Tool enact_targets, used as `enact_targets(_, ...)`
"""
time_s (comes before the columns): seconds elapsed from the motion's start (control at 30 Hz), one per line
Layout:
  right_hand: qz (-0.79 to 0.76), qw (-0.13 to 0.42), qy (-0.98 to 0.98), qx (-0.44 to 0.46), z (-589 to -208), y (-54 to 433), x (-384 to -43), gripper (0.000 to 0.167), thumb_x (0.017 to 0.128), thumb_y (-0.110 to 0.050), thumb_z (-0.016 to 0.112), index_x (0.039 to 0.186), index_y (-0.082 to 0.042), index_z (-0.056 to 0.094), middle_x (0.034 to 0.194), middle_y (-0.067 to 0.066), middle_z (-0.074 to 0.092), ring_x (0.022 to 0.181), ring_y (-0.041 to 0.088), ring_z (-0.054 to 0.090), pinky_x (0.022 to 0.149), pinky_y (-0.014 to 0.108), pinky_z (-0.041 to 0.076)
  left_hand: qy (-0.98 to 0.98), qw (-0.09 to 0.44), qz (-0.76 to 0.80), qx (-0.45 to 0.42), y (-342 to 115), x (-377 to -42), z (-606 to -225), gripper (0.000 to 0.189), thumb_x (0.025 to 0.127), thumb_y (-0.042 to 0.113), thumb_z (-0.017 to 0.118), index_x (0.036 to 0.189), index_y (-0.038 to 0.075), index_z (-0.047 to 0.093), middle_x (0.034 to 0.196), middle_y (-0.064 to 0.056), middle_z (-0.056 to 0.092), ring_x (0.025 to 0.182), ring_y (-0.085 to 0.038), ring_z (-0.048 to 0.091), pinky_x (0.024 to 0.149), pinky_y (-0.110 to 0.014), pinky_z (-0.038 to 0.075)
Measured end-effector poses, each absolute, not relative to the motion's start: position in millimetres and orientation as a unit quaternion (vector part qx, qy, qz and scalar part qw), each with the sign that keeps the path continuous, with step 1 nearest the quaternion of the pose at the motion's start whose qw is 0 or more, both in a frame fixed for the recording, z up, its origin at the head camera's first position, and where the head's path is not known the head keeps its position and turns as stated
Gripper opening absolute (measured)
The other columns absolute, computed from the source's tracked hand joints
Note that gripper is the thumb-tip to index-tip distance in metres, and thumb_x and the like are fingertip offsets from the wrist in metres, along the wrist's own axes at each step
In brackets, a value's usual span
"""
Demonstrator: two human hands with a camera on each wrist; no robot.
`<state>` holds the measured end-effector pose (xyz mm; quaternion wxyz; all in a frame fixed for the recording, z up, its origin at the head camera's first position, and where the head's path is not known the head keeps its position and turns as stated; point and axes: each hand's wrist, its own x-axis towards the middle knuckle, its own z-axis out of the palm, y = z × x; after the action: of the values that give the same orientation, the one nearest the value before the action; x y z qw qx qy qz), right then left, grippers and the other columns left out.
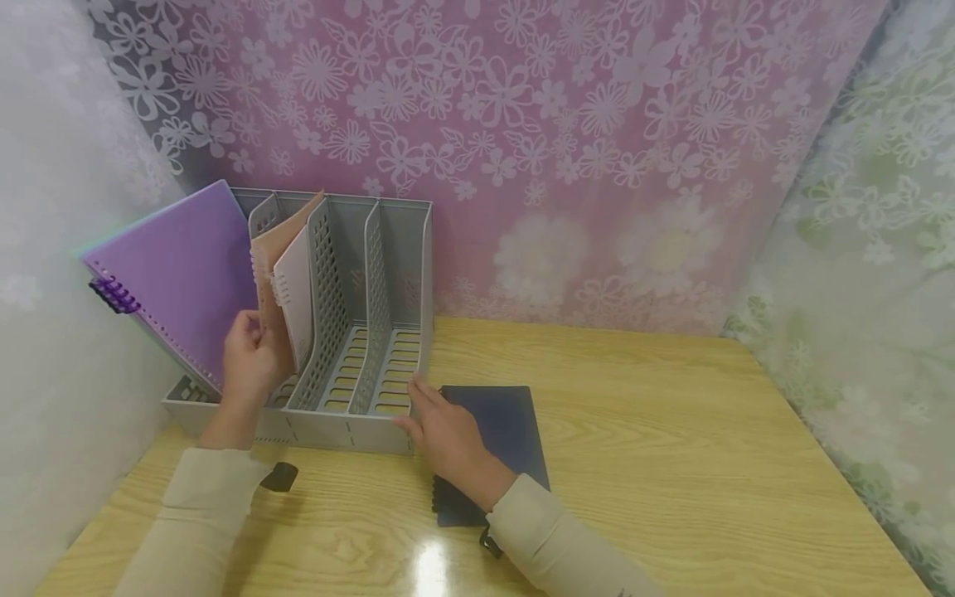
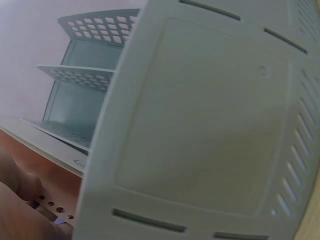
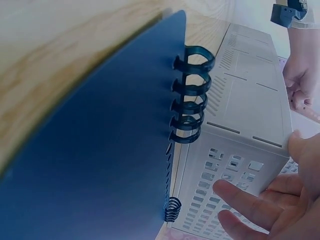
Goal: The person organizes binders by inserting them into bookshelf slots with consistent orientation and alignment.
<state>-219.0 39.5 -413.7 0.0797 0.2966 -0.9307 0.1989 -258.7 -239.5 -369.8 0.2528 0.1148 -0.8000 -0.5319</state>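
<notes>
A grey file organizer [image 1: 336, 431] stands on the table. My left hand [image 1: 249, 356] pinches the front edge of a brown loose-leaf notebook [image 1: 279, 236], which sits in the second compartment from the left. Beside it in that compartment leans a smaller whitish ring-bound notebook [image 1: 297, 290]. In the left wrist view, fingertips [image 2: 27, 185] lie at the brown notebook's punched holes [image 2: 51, 203]. My right hand [image 1: 451, 431] rests at the organizer's front right corner, its fingers spread against the perforated side wall [image 3: 200, 200]. Under that forearm lies a dark blue ring-bound notebook [image 1: 507, 431].
A purple ring-bound notebook [image 1: 179, 257] slants out of the leftmost compartment. Pink flowered cloth [image 1: 522, 166] hangs behind the wooden table [image 1: 671, 464], with pale cloth at both sides. Black straps [image 1: 279, 478] sit at the wrists.
</notes>
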Motion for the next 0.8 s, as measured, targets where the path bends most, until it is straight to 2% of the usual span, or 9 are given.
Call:
enact_targets(0.07, 0.195, 0.082, -0.932, 0.295, -414, 39, -219, 0.062, 0.100, -0.045, 0.043, 0.147, -0.006, 0.039, 0.154, 0.009, 0.036, 0.035, 0.010, 0.025, 0.037, 0.021, 0.027, -0.806, 0.238, -0.531, 0.112, -240, -260, -373, 0.023, 0.098, -0.004, 0.041, 0.120, -0.004, 0.045, 0.092, -0.015, 0.059, 0.076, -0.011, 0.051, 0.061, -0.017, 0.041)
enact_targets(0.13, 0.194, 0.082, -0.932, 0.293, -413, 39, -219, 0.062, 0.100, -0.045, 0.044, 0.148, -0.006, 0.039, 0.154, 0.009, 0.036, 0.035, 0.010, 0.025, 0.037, 0.021, 0.027, -0.810, 0.219, -0.534, 0.104, -241, -261, -377, 0.027, 0.098, -0.005, 0.040, 0.125, -0.004, 0.044, 0.111, -0.025, 0.061, 0.091, -0.021, 0.058, 0.073, -0.021, 0.048)
enact_targets(0.2, 0.194, 0.081, -0.933, 0.292, -413, 39, -219, 0.062, 0.100, -0.045, 0.044, 0.148, -0.006, 0.039, 0.154, 0.009, 0.036, 0.035, 0.010, 0.025, 0.037, 0.021, 0.027, -0.819, 0.203, -0.528, 0.096, -242, -261, -381, 0.033, 0.098, -0.004, 0.039, 0.131, -0.004, 0.043, 0.128, -0.028, 0.057, 0.109, -0.031, 0.058, 0.089, -0.032, 0.051)
enact_targets(0.3, 0.198, 0.079, -0.933, 0.291, -414, 39, -219, 0.062, 0.100, -0.045, 0.044, 0.148, -0.006, 0.039, 0.155, 0.008, 0.035, 0.035, 0.010, 0.026, 0.037, 0.021, 0.028, -0.829, 0.195, -0.517, 0.083, -243, -262, -385, 0.040, 0.100, -0.001, 0.039, 0.139, 0.001, 0.043, 0.135, -0.028, 0.051, 0.121, -0.041, 0.053, 0.102, -0.050, 0.044)
enact_targets(0.47, 0.199, 0.082, -0.932, 0.291, -414, 39, -219, 0.062, 0.100, -0.045, 0.044, 0.147, -0.006, 0.040, 0.154, 0.008, 0.035, 0.035, 0.010, 0.027, 0.037, 0.021, 0.028, -0.855, 0.205, -0.472, 0.064, -241, -259, -387, 0.043, 0.103, 0.009, 0.041, 0.146, 0.009, 0.042, 0.138, -0.025, 0.050, 0.126, -0.046, 0.047, 0.106, -0.060, 0.035)
enact_targets(0.67, 0.198, 0.090, -0.931, 0.295, -414, 39, -219, 0.061, 0.100, -0.045, 0.045, 0.147, -0.005, 0.041, 0.154, 0.009, 0.037, 0.035, 0.009, 0.026, 0.036, 0.020, 0.028, -0.869, 0.188, -0.456, 0.044, -237, -253, -386, 0.044, 0.102, 0.006, 0.041, 0.146, 0.008, 0.041, 0.139, -0.025, 0.048, 0.128, -0.048, 0.043, 0.106, -0.063, 0.032)
enact_targets(0.8, 0.198, 0.092, -0.929, 0.298, -414, 39, -219, 0.061, 0.100, -0.044, 0.045, 0.146, -0.004, 0.042, 0.153, 0.010, 0.037, 0.035, 0.009, 0.026, 0.036, 0.020, 0.027, -0.874, 0.162, -0.456, 0.036, -237, -250, -385, 0.045, 0.103, 0.007, 0.039, 0.148, 0.006, 0.036, 0.142, -0.027, 0.044, 0.129, -0.050, 0.042, 0.106, -0.062, 0.033)
